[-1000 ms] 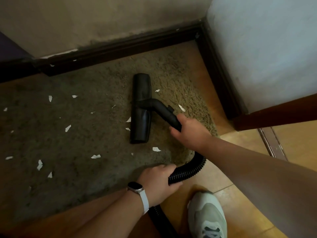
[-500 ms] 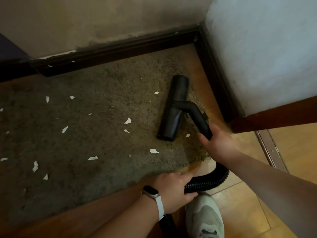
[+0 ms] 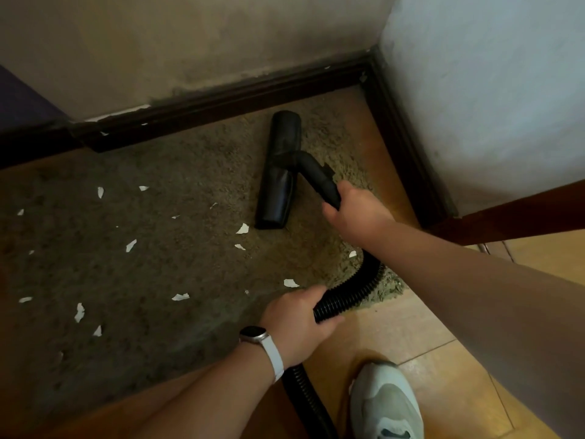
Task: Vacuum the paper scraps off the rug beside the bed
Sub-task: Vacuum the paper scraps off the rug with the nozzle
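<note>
My right hand [image 3: 354, 213] is wrapped round the black tube [image 3: 319, 179] that rises from the nozzle [image 3: 280, 172], fingers curled tight about it. My left hand [image 3: 297, 321] grips the ribbed hose [image 3: 357, 289] lower down, over the rug's [image 3: 158, 264] near edge, with a white-strapped watch [image 3: 258, 335] on the wrist. Between my hands the hose bends in a loop over the rug's near-right corner.

The nozzle lies flat on the rug towards its far-right corner. Its long side runs away from me, and its far end is close to the dark skirting [image 3: 221, 99]. White paper scraps [image 3: 242, 229] dot the rug. One is just beside the nozzle's near end, one sits by the hose at the right edge, and most are spread well to the left.

Half a second ago the nozzle sat tilted near the rug's right edge. It has since slid left and straightened. A scrap that lay just left of its far end is gone from sight, and I cannot tell whether it is under the nozzle. My left hand has moved forward and left.

My pale shoe [image 3: 384, 403] stands on the wooden floor [image 3: 411, 337] beside the hose.
</note>
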The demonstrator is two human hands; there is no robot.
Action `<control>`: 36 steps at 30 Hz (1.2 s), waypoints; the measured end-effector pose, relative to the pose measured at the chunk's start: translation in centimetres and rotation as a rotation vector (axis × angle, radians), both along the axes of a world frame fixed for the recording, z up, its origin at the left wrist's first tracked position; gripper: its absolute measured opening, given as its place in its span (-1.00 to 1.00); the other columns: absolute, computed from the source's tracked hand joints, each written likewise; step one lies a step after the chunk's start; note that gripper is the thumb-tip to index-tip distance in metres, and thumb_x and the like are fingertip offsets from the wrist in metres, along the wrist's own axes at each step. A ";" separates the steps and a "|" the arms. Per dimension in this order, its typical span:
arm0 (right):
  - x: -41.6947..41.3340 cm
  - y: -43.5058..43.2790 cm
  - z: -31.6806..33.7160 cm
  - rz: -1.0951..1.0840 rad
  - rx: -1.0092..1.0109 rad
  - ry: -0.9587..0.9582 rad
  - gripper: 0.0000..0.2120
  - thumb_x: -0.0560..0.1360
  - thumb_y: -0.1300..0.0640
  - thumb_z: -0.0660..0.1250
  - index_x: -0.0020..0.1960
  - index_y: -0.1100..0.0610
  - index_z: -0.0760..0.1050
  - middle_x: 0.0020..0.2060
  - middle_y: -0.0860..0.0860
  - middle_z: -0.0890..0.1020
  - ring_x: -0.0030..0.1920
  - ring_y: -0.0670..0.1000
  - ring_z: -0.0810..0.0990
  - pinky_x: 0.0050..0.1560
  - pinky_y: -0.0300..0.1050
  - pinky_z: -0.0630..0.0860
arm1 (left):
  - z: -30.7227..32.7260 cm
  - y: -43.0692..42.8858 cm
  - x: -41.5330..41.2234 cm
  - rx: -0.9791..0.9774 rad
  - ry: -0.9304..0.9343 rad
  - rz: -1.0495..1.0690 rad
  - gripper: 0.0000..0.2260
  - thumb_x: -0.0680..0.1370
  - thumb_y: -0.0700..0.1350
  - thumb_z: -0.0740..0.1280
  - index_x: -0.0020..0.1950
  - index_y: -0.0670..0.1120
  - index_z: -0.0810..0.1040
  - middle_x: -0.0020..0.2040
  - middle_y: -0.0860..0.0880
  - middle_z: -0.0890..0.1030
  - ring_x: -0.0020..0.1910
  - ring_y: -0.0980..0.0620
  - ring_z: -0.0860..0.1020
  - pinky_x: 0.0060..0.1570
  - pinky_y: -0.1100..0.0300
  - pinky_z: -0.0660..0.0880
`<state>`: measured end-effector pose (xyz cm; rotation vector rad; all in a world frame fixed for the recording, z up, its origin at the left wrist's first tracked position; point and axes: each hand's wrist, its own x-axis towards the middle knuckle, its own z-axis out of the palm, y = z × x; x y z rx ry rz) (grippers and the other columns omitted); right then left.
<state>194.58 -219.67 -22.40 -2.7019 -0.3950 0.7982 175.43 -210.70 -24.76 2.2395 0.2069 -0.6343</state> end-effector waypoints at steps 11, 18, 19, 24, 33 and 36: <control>-1.8 -4.7 -0.2 -0.133 -0.018 0.018 -0.76 0.58 -0.09 0.27 0.08 0.07 0.39 -0.26 0.03 0.54 -0.31 0.05 0.57 -0.35 -0.09 0.47 | 0.5 -1.9 -0.6 -0.040 0.020 -0.114 -0.72 0.53 0.24 0.30 0.06 0.06 0.44 -0.15 0.07 0.53 -0.16 0.00 0.56 -0.20 0.10 0.53; -3.6 -7.0 0.4 -0.202 0.001 0.041 -0.78 0.60 -0.11 0.26 0.10 0.02 0.38 -0.28 0.01 0.54 -0.35 0.01 0.56 -0.46 -0.13 0.37 | 0.8 -2.9 -1.8 -0.065 0.002 -0.148 -0.69 0.54 0.24 0.29 0.18 0.11 0.44 -0.07 0.09 0.55 -0.10 0.01 0.57 -0.16 0.12 0.54; -3.7 -7.0 0.5 -0.203 -0.006 0.040 -0.77 0.60 -0.11 0.26 0.09 0.03 0.38 -0.28 0.01 0.53 -0.35 0.01 0.55 -0.45 -0.13 0.37 | 0.8 -3.0 -1.9 -0.067 0.002 -0.150 -0.69 0.54 0.25 0.29 0.19 0.12 0.44 -0.07 0.09 0.55 -0.09 0.02 0.57 -0.17 0.13 0.53; -4.4 -7.7 1.3 -0.235 -0.038 0.092 -0.79 0.60 -0.11 0.27 0.07 0.02 0.38 -0.25 0.04 0.55 -0.33 0.03 0.57 -0.42 -0.12 0.41 | 1.3 -3.6 -2.1 -0.097 0.013 -0.195 -0.73 0.54 0.23 0.30 0.10 0.10 0.44 -0.06 0.07 0.54 -0.10 0.00 0.55 -0.21 0.15 0.45; -7.1 -11.9 1.7 -0.208 -0.098 0.098 -0.84 0.61 -0.05 0.27 0.03 0.03 0.39 -0.25 0.02 0.56 -0.33 -0.02 0.55 -0.42 -0.16 0.38 | 0.5 -5.3 -2.2 -0.121 -0.056 -0.379 -0.71 0.52 0.22 0.27 0.12 0.08 0.44 -0.03 0.03 0.58 -0.07 -0.07 0.55 -0.16 0.05 0.50; -7.7 -13.5 1.5 -0.228 -0.098 0.076 -0.84 0.59 -0.04 0.30 0.02 0.03 0.39 -0.24 0.01 0.55 -0.31 -0.03 0.55 -0.36 -0.15 0.45 | 0.6 -5.9 -1.7 -0.141 -0.053 -0.449 -0.78 0.55 0.12 0.27 0.14 0.08 0.41 -0.01 0.00 0.57 -0.08 -0.10 0.55 -0.20 0.06 0.47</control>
